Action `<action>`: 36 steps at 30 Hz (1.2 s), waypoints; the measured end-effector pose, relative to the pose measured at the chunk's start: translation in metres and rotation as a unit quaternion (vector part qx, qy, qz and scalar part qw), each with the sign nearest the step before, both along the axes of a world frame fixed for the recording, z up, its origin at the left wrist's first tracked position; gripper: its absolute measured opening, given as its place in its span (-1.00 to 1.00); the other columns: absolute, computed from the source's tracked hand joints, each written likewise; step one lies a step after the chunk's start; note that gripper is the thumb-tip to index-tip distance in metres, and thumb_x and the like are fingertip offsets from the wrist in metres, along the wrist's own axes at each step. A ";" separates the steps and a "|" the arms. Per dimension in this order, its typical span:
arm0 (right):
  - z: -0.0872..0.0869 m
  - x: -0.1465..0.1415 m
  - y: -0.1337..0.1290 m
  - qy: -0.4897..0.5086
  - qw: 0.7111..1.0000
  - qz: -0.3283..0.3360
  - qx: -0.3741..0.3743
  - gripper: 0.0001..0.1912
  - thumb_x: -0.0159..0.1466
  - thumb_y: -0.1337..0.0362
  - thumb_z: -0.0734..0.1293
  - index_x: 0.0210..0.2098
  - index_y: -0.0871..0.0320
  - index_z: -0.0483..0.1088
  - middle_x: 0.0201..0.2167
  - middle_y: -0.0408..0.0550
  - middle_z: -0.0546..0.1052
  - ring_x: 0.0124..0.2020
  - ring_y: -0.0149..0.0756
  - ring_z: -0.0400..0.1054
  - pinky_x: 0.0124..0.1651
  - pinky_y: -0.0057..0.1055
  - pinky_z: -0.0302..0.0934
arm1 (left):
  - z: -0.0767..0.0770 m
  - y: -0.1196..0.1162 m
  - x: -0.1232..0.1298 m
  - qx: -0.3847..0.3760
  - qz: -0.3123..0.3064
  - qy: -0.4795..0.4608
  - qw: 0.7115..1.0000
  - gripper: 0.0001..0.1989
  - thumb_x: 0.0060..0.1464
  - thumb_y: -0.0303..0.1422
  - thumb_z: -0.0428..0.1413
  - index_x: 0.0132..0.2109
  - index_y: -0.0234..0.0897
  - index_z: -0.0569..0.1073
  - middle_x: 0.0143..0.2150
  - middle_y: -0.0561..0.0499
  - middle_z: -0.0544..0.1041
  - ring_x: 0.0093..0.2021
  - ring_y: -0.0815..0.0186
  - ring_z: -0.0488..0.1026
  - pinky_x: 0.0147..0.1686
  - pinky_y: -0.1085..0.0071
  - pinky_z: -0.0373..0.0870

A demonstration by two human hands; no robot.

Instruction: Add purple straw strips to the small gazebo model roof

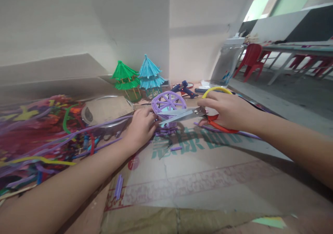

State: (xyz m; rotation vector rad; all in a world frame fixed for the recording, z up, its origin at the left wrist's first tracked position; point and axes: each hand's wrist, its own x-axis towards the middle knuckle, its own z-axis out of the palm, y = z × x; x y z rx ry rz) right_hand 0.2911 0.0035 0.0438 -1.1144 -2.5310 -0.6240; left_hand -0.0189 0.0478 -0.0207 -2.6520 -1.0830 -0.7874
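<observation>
My right hand [226,109] grips scissors [194,113] with one yellow and one red handle loop; their blades point left and stand a little apart. The tips are near the fingers of my left hand [143,124], which are pinched around the end of a long purple strip [104,123] trailing left. Just behind the blades is a purple spoked wheel shape [169,102]. Below it, short cut purple pieces [166,131] lie on the printed cardboard [203,185].
Green [125,76] and blue [151,72] tiered-roof models stand by the wall. Behind are a glue gun [184,88] and a clear bottle [226,64]. A round tray [85,116] and a heap of colourful strips [31,130] lie left. Red chairs [252,60] stand farther right.
</observation>
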 end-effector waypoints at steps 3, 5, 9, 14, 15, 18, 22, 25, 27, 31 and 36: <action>0.000 0.000 0.000 -0.009 1.000 0.006 0.016 -0.52 0.25 -0.18 0.25 -0.12 0.08 0.39 -0.32 -0.01 0.43 -0.30 -0.20 0.30 -0.36 -0.39 -0.02 | 0.000 0.000 -0.001 -0.002 -0.003 0.000 1.000 -0.81 0.22 -0.38 0.02 -0.11 -0.26 0.50 0.06 -0.17 0.45 0.10 0.06 0.36 0.05 0.12 0.26; -0.001 0.001 0.000 -0.012 0.999 0.006 0.030 -0.53 0.26 -0.17 0.23 -0.13 0.08 0.39 -0.32 -0.02 0.43 -0.31 -0.22 0.30 -0.38 -0.41 -0.06 | -0.001 0.001 -0.001 0.000 -0.003 0.001 1.000 -0.81 0.21 -0.39 0.02 -0.10 -0.25 0.50 0.05 -0.16 0.45 0.08 0.07 0.37 0.04 0.12 0.27; -0.002 0.001 0.000 -0.020 0.999 0.011 0.049 -0.52 0.28 -0.17 0.21 -0.15 0.10 0.40 -0.33 -0.04 0.44 -0.32 -0.26 0.31 -0.42 -0.43 -0.09 | -0.002 0.001 -0.002 0.012 -0.002 0.002 1.000 -0.82 0.20 -0.40 0.03 -0.12 -0.27 0.50 0.03 -0.17 0.46 0.05 0.06 0.38 0.02 0.11 0.29; -0.002 0.002 0.000 -0.034 0.997 0.026 0.059 -0.55 0.30 -0.15 0.20 -0.18 0.10 0.43 -0.33 -0.03 0.47 -0.34 -0.28 0.32 -0.42 -0.43 -0.08 | -0.002 0.001 -0.001 0.010 0.006 0.006 1.000 -0.80 0.20 -0.39 0.04 -0.08 -0.28 0.50 0.05 -0.18 0.46 0.08 0.05 0.37 0.04 0.11 0.29; -0.002 0.002 0.000 -0.037 0.997 0.028 0.063 -0.56 0.30 -0.13 0.20 -0.19 0.10 0.43 -0.34 -0.04 0.47 -0.35 -0.28 0.32 -0.43 -0.43 -0.08 | -0.002 0.001 -0.001 0.009 0.007 0.006 1.000 -0.80 0.20 -0.40 0.04 -0.07 -0.28 0.50 0.06 -0.18 0.46 0.10 0.05 0.37 0.04 0.11 0.29; -0.003 0.002 -0.001 -0.040 0.996 0.036 0.074 -0.59 0.31 -0.10 0.21 -0.20 0.10 0.44 -0.35 -0.04 0.48 -0.35 -0.28 0.34 -0.43 -0.43 -0.05 | -0.002 0.002 -0.001 0.005 0.007 0.005 1.000 -0.79 0.19 -0.40 0.06 -0.06 -0.27 0.50 0.08 -0.18 0.45 0.11 0.04 0.36 0.06 0.10 0.28; -0.005 0.002 -0.001 -0.023 0.998 0.044 0.049 -0.60 0.30 -0.09 0.24 -0.20 0.10 0.45 -0.40 -0.07 0.50 -0.39 -0.28 0.36 -0.41 -0.41 0.04 | 0.000 0.001 -0.001 -0.010 -0.001 -0.004 1.000 -0.81 0.23 -0.35 0.04 -0.09 -0.28 0.49 0.07 -0.18 0.46 0.11 0.06 0.36 0.06 0.10 0.28; -0.006 0.003 0.001 0.039 0.999 0.014 0.004 -0.57 0.25 -0.11 0.29 -0.12 0.08 0.45 -0.39 -0.08 0.52 -0.41 -0.26 0.37 -0.42 -0.40 0.09 | 0.002 -0.001 0.001 -0.027 0.001 -0.010 1.000 -0.82 0.23 -0.35 0.05 -0.12 -0.29 0.50 0.04 -0.17 0.47 0.09 0.07 0.38 0.06 0.12 0.29; -0.004 0.004 0.001 0.104 0.994 -0.009 -0.032 -0.51 0.23 -0.13 0.31 -0.04 0.08 0.44 -0.41 -0.07 0.52 -0.46 -0.27 0.34 -0.45 -0.38 0.11 | 0.002 -0.001 0.002 -0.045 0.004 -0.016 0.999 -0.83 0.22 -0.35 0.05 -0.16 -0.29 0.51 -0.02 -0.15 0.49 0.03 0.09 0.41 0.02 0.14 0.31; 0.001 -0.001 -0.005 0.137 0.984 0.020 -0.110 -0.42 0.16 -0.20 0.34 -0.02 0.07 0.45 -0.38 -0.04 0.54 -0.44 -0.22 0.36 -0.43 -0.34 0.17 | -0.001 0.004 0.002 -0.098 0.009 -0.045 0.994 -0.83 0.21 -0.33 0.05 -0.24 -0.28 0.52 -0.13 -0.09 0.52 -0.10 0.15 0.46 -0.07 0.20 0.36; -0.007 -0.027 -0.026 0.042 0.971 0.028 -0.235 -0.58 0.15 0.02 0.42 -0.02 -0.01 0.44 -0.20 -0.07 0.57 -0.26 -0.16 0.45 -0.34 -0.36 0.21 | -0.004 0.007 0.001 -0.127 0.008 -0.064 0.990 -0.85 0.19 -0.35 0.07 -0.25 -0.26 0.52 -0.13 -0.06 0.52 -0.09 0.18 0.46 -0.03 0.22 0.36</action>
